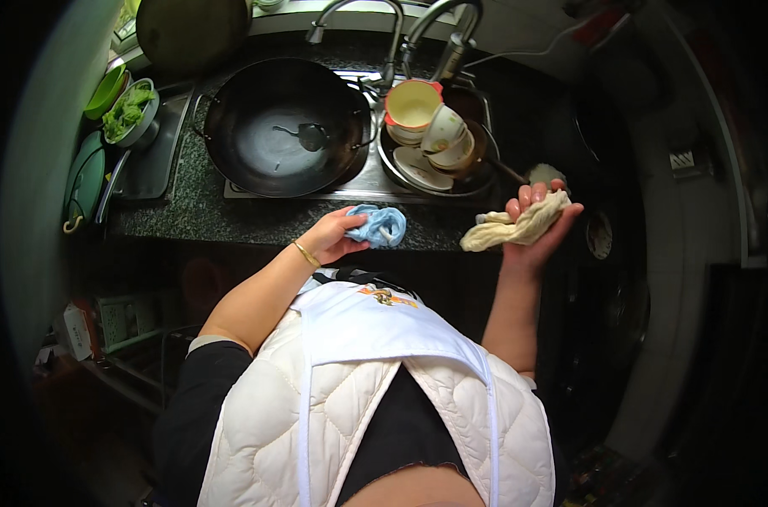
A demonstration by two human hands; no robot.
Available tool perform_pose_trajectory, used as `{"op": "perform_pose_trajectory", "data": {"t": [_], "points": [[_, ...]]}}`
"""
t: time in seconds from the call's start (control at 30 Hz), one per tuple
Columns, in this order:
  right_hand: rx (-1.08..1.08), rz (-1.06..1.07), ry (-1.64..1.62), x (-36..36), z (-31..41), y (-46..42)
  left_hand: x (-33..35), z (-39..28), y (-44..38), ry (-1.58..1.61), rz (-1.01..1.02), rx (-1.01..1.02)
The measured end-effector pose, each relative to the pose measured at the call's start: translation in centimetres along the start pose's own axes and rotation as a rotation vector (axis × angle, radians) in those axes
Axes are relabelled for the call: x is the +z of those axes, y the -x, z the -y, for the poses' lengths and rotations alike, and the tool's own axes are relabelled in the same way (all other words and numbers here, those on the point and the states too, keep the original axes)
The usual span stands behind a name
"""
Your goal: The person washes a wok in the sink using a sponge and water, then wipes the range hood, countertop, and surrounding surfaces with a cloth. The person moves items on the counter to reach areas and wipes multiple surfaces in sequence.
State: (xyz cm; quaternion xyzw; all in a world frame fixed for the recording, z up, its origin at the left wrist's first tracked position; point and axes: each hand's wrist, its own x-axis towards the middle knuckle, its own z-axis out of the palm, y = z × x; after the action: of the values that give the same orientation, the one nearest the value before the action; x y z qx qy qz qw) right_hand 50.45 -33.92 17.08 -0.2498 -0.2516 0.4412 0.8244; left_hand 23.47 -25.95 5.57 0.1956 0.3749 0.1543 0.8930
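A crumpled blue cloth (379, 226) is gripped in my left hand (333, 232), just over the front edge of the dark stone counter (197, 218). To the right, my right hand (541, 237) is turned palm up and holds a bunched cream cloth (517, 229), one end hanging towards the left. Beyond my left hand, a large black wok (276, 152) sits across the left side of the steel sink (358, 188), with a little liquid in its bottom. Stacked bowls (444, 128) and a pale dish (419, 166) rest in a round pan (387, 170) at the sink's right.
Two curved faucets (393, 32) rise behind the sink. At the far left, a bowl of green leaves (129, 111) stands by a steel tray (159, 149) and a green basin (85, 177). A dark handle (507, 170) juts right from the bowls. A large round lid (191, 32) leans near the window.
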Motion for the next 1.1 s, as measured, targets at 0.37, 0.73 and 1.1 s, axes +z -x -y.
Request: {"op": "perform_pose_trajectory", "data": {"t": [0.37, 0.73, 1.1], "points": [[0.584, 0.46, 1.347, 0.1, -12.0, 4.1, -3.8, -4.5, 1.3, -0.784, -0.235, 0.673], [0.616, -0.038, 0.953, -2.6, -9.4, 6.9, -27.1, -28.4, 3.9, -0.773, -1.065, 0.599], [0.472, -0.276, 0.72, -4.1, -8.3, 8.6, -2.5, -26.6, 4.7, -1.308, -1.195, 1.061]]}}
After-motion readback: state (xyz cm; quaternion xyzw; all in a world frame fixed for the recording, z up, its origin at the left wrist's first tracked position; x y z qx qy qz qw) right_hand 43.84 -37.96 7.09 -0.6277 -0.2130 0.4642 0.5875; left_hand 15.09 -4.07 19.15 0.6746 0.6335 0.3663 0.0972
